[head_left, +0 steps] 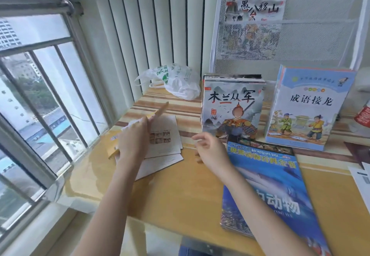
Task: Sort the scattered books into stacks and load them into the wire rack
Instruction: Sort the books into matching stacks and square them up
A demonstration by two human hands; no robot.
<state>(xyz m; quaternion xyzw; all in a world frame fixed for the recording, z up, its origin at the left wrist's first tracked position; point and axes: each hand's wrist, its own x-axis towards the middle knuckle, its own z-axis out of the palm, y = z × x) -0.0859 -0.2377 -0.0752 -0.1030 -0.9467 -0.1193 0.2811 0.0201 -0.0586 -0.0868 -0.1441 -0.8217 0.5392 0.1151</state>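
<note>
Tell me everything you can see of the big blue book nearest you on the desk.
The blue book is a large glossy paperback lying flat, cover up, atop a few similar ones on the desk. A sea animal and pale Chinese lettering show on the cover. The right forearm crosses its left side; the right hand hovers beside its top corner.

there is just one view, from a camera on the person's head. it looks forward and down at the table (pixel 180 191), from close up. it faces the table's far edge, with the window (pixel 40 87) on the left side.
</note>
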